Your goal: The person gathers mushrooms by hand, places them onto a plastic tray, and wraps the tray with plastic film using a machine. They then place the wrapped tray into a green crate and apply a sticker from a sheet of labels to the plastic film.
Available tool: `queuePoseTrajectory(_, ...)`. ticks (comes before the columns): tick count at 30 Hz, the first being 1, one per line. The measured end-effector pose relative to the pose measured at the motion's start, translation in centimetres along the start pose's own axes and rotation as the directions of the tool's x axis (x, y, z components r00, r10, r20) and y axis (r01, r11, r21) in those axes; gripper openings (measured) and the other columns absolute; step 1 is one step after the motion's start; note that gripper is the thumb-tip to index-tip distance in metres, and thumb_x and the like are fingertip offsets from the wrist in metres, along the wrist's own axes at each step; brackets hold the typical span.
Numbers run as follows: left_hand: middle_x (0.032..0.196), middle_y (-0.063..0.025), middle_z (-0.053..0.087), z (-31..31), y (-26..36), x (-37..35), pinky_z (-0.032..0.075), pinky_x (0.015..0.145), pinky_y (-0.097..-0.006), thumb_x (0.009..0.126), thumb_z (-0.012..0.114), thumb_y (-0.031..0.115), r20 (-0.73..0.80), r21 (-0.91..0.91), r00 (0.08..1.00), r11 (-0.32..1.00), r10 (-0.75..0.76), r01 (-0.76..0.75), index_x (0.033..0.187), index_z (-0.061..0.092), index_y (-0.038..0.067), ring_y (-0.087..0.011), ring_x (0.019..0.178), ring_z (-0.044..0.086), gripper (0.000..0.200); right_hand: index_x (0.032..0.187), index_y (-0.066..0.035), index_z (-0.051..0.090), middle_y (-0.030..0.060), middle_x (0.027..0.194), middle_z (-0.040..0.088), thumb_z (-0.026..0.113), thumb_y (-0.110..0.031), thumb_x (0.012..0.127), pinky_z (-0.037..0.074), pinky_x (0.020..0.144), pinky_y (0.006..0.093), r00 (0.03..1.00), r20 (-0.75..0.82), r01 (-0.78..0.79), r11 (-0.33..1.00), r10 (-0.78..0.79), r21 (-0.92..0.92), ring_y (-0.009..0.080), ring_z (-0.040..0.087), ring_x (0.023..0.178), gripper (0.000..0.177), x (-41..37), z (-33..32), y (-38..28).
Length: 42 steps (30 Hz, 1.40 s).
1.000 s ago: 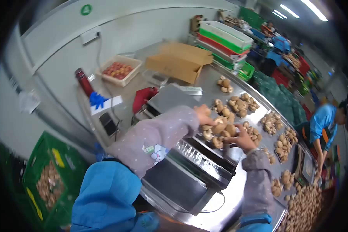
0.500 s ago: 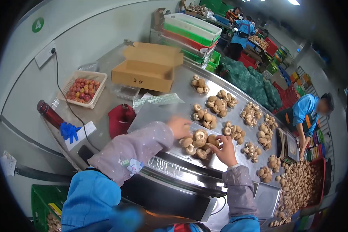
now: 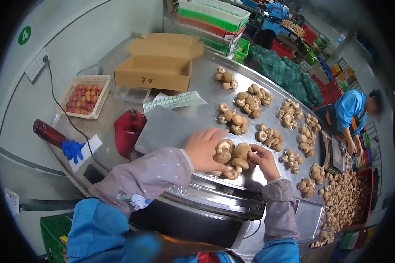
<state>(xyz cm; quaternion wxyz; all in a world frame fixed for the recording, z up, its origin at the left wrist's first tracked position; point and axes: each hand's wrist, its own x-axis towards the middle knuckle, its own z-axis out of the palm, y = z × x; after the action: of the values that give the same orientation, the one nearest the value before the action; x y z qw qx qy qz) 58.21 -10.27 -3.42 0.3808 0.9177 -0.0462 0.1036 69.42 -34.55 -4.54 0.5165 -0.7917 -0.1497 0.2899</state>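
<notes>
A small pile of brown shiitake mushrooms lies at the near edge of the steel table, between my hands. My left hand curls round the pile's left side, fingers above and thumb below, against the mushrooms. On the right, my right hand has thumb and fingertips closed on a mushroom cap. Whether a tray lies under this pile is hidden. Just in front of me is a metal wrapping machine with a roller bar. Beyond my hands sit several more mushroom portions.
At the left are an open cardboard box, a basket of red fruit, a maroon cap, a bottle and blue gloves. Loose mushrooms heap at right, near a co-worker and a scale.
My left hand has come down onto the left side of the pile, and its blur is gone. My right hand stays at the right-hand mushrooms. The view has shifted slightly.
</notes>
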Motion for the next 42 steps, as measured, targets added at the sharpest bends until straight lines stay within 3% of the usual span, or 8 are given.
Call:
queuePoseTrajectory(7,0.117,-0.0067,0.052,0.5,-1.6,0.5,0.031,0.096,-0.0436,0.057,0.076,0.048,0.205,0.084,0.953,0.966,0.223,-0.244,0.125,0.05,0.018,-0.0294,0.112,0.041,0.079,0.127,-0.005,0.047,0.0141,0.126,0.049,0.061,-0.022,0.083,0.04,0.092,0.0355,0.953,0.082,0.24,0.569,-0.29,-0.787,0.0277,0.048,0.112,0.05,-2.5,1.5,-4.3)
queuePoseTrajectory(13,0.114,-0.0054,0.054,0.8,-0.1,0.2,0.031,0.095,-0.0429,0.057,0.076,0.048,0.284,0.037,0.933,0.97,0.222,-0.242,0.126,0.049,0.019,-0.0292,0.11,0.043,0.079,0.137,-0.003,0.029,0.0166,0.135,0.036,0.049,-0.021,0.089,0.027,0.105,0.0371,0.913,0.22,0.407,0.766,-0.342,-0.498,0.0302,0.035,0.125,0.055,-3.8,2.4,-0.8)
queuePoseTrajectory(19,0.117,-0.0076,0.052,0.0,-0.6,-0.7,0.031,0.098,-0.0432,0.067,0.074,0.036,0.042,0.112,0.959,0.953,0.28,-0.283,0.123,0.052,0.016,-0.0327,0.112,0.042,0.063,0.135,-0.004,0.032,0.0202,0.131,0.04,0.054,-0.02,0.086,0.031,0.101,0.0389,0.911,0.089,0.409,0.857,-0.402,-0.313,0.0351,0.039,0.121,0.056,-5.3,1.1,-0.9)
queuePoseTrajectory(25,0.084,-0.0026,0.054,-11.1,-2.0,-9.3,0.039,0.077,-0.0346,0.073,0.061,0.011,0.528,0.322,0.802,0.808,0.28,-0.494,0.107,0.064,0.017,-0.0218,0.085,0.051,0.035,0.095,-0.009,0.066,0.0077,0.078,0.057,0.062,0.004,0.061,0.045,0.06,0.0328,0.827,0.368,0.527,0.361,-0.425,-0.769,0.0227,0.054,0.073,0.037,-16.8,-3.9,-0.7)
queuePoseTrajectory(30,0.068,0.0005,0.046,-5.9,-3.0,-10.2,0.036,0.068,-0.0308,0.075,0.059,0.014,0.428,0.489,0.801,0.638,0.419,-0.595,0.106,0.065,0.023,-0.0178,0.072,0.047,0.033,0.084,-0.01,0.068,0.0069,0.078,0.058,0.062,0.003,0.067,0.045,0.063,0.0307,0.806,0.204,0.503,0.461,-0.556,-0.731,0.0228,0.055,0.069,0.022,-14.4,1.2,3.3)
queuePoseTrajectory(37,0.064,-0.0006,0.057,-8.1,-1.4,-13.0,0.039,0.069,-0.0306,0.088,0.052,0.028,0.416,0.381,0.908,0.896,0.054,-0.228,0.106,0.066,0.022,-0.0178,0.071,0.054,0.023,0.071,0.0,0.057,0.0073,0.08,0.059,0.063,-0.005,0.08,0.045,0.066,0.0286,0.997,0.003,0.082,0.997,-0.082,-0.01,0.0179,0.058,0.075,0.011,-18.5,-0.4,3.8)
queuePoseTrajectory(39,0.065,-0.0036,0.061,-11.0,0.4,-13.9,0.046,0.069,-0.0302,0.093,0.048,0.026,0.657,-0.144,0.681,0.833,-0.324,0.534,0.105,0.066,0.012,-0.0159,0.069,0.06,0.026,0.068,-0.001,0.052,0.0091,0.082,0.06,0.061,-0.008,0.082,0.047,0.067,0.0306,0.97,0.11,0.234,0.955,-0.217,-0.182,0.0193,0.059,0.075,0.019,-20.3,-2.5,2.3)
queuePoseTrajectory(42,0.066,-0.0081,0.064,-15.3,2.6,-13.4,0.05,0.071,-0.0299,0.096,0.042,0.024,0.425,-0.649,0.898,0.653,-0.113,0.39,0.103,0.063,0.001,-0.0167,0.069,0.063,0.032,0.081,-0.002,0.053,0.0121,0.086,0.061,0.057,-0.012,0.087,0.05,0.074,0.0363,0.926,0.102,0.319,0.899,-0.362,0.301,0.0218,0.062,0.08,0.012,-21.2,-4.3,-5.6)
